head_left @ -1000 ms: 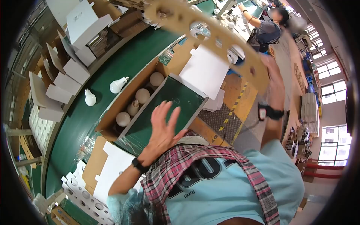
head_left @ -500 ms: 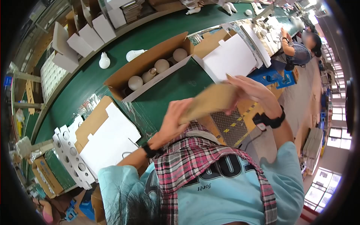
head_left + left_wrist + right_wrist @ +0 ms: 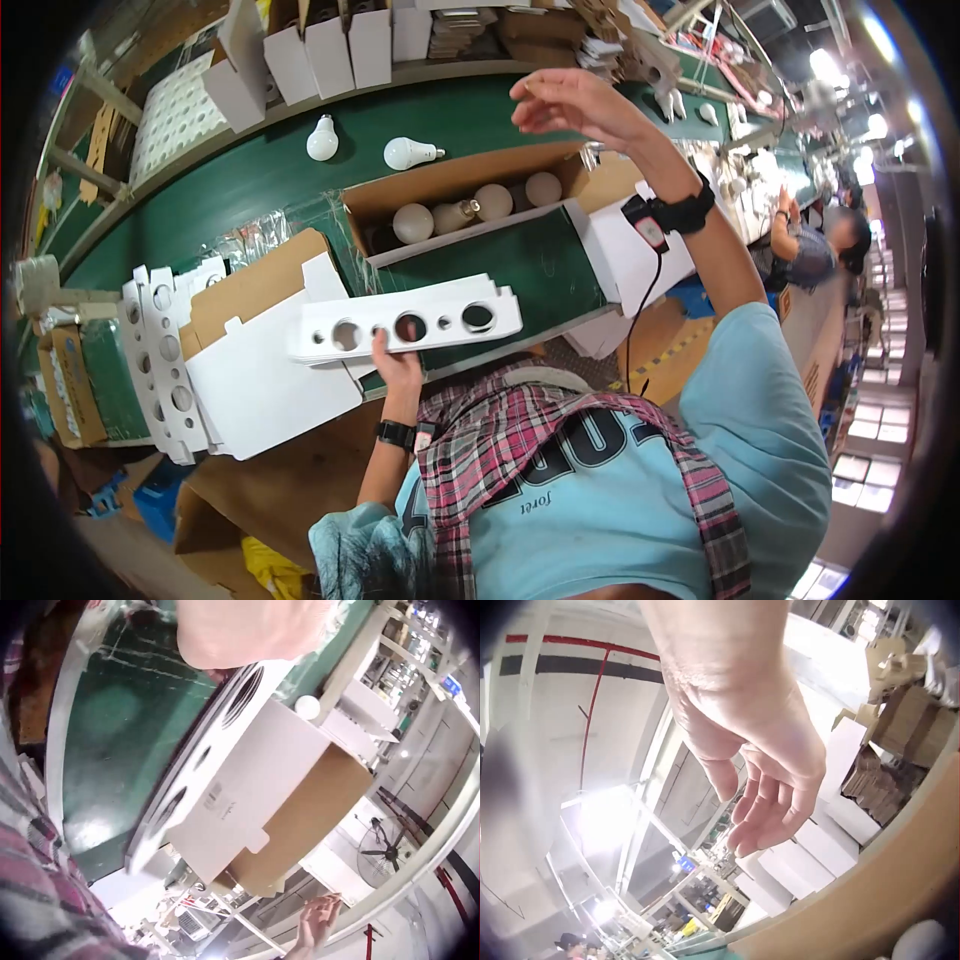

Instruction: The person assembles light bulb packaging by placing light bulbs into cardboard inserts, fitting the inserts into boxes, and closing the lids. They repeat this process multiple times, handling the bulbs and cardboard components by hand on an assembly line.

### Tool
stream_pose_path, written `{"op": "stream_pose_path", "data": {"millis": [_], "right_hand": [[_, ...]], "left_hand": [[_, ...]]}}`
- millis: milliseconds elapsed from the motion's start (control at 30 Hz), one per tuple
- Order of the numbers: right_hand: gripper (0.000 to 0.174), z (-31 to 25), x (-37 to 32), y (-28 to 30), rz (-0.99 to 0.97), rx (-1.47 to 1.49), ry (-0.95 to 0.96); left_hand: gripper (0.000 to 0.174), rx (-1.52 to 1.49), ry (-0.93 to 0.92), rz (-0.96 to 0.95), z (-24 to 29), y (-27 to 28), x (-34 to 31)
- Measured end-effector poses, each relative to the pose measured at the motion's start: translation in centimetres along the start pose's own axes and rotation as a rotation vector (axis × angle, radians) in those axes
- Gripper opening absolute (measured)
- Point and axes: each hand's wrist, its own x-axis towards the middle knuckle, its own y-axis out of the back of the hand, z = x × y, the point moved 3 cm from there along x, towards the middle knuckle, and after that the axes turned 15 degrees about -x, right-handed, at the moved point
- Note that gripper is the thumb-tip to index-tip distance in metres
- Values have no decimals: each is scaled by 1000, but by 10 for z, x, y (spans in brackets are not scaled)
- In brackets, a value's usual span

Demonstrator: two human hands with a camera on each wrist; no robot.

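In the head view my left hand [image 3: 400,375] grips a white cardboard insert [image 3: 380,318] with round holes, fingers at its lower edge. The same insert [image 3: 191,780] crosses the left wrist view, under the hand. Just beyond it sits an open carton [image 3: 450,183], its long side facing me. Several light bulbs stand in it; one bulb [image 3: 452,215] has its metal cap up, while round white domes show on the others. My right hand [image 3: 580,105] is raised over the carton's far side, fingers loosely bent, holding nothing. The right wrist view shows this hand [image 3: 757,772] empty too.
Two loose bulbs, one bulb [image 3: 323,138] and another bulb [image 3: 410,153], lie on the green bench behind the carton. Flattened white cartons [image 3: 265,385] and more holed inserts [image 3: 150,375] lie at left. Upright white boxes [image 3: 328,62] line the back ledge. Another person [image 3: 805,255] works at far right.
The insert was in my right hand, then between both hands with its brown side showing. Now my left hand alone holds it, white side up; my right hand has let go and moved forward.
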Motion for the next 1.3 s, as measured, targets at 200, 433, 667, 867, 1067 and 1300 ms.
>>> {"op": "stream_pose_path", "data": {"millis": [200, 433, 667, 867, 1067, 1300], "right_hand": [[35, 7, 95, 14, -110, -416, -75], [45, 73, 211, -22, -441, -665, -132], [74, 144, 272, -95, -571, -1083, 144], [75, 153, 283, -131, -649, -1063, 198], [62, 143, 281, -130, -649, -959, 122], [64, 80, 232, -23, -408, -74, -264]], "left_hand": [[48, 1002, 813, -431, -16, -1, -26], [28, 1183, 614, -804, 139, -141, -29], [43, 1556, -548, -581, 186, -233, 151], [68, 1819, -945, -685, 127, -268, 253], [59, 1756, -673, -735, 124, -255, 258], [62, 1928, -597, -1074, 82, -195, 160]]}}
